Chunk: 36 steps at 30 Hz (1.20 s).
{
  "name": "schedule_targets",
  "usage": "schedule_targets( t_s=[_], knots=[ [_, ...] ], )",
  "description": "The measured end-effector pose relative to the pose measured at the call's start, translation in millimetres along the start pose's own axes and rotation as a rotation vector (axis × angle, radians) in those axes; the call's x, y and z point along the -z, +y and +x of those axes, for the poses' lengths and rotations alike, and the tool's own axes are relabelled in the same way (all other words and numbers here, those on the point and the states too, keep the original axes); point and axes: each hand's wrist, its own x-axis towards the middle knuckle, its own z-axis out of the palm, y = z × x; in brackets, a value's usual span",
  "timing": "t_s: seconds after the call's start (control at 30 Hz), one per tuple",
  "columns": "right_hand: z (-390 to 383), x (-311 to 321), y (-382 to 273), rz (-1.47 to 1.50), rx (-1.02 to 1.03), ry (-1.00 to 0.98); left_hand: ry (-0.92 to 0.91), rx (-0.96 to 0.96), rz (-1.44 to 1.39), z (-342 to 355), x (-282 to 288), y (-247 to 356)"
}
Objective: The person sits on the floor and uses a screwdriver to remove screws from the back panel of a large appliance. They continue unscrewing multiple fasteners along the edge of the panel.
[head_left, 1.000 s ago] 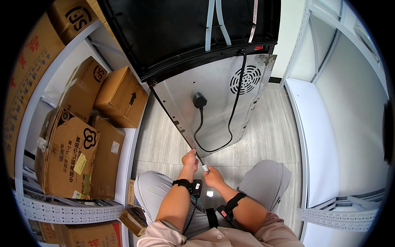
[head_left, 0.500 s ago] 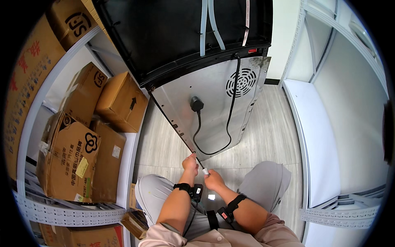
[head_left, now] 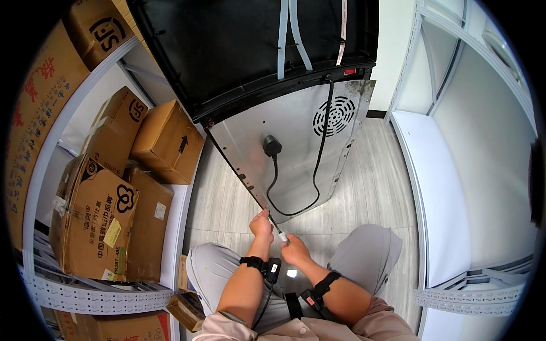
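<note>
My right hand [head_left: 296, 250] is closed around the pale handle of a screwdriver [head_left: 283, 236]. Its thin dark shaft slants up and left to the lower left edge of a metal back panel [head_left: 298, 159] on a tall appliance [head_left: 227, 51]. Beside the shaft's far end, my left hand [head_left: 261, 225] is closed with its fingertips against that panel edge. Whatever the left fingers pinch is too small to see. A black power cord [head_left: 317, 176] leaves the appliance above the panel, loops down, and ends in a plug [head_left: 271, 146] resting against the metal.
Cardboard boxes [head_left: 96, 221] fill the shelving on the left. A white shelf [head_left: 432, 193] stands on the right. Pale tubes [head_left: 282, 40] run down the appliance's black upper back. Around its base is grey wood-look flooring [head_left: 369, 176], and my knees flank my hands.
Both hands keep nearly the same places and grips. The left hand and the screwdriver handle have shifted very slightly. The appliance and cord appear in the same position.
</note>
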Motion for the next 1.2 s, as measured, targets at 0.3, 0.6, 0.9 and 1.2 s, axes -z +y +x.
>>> schedule_targets(
  t_s=[0.3,0.6,0.9,1.2],
  knots=[
    [-1,-2,0,0.02,0.018,0.092,0.007,-0.004,-0.025,-1,-3,3],
    [-10,6,-10,0.055,0.01,0.092,0.015,-0.019,-0.02,-1,0,4],
    [-8,4,-6,0.064,0.028,0.108,0.027,-0.021,0.018,2,0,4],
    [-8,3,-6,0.078,0.013,0.115,-0.033,-0.044,0.013,7,3,-1]
  ],
)
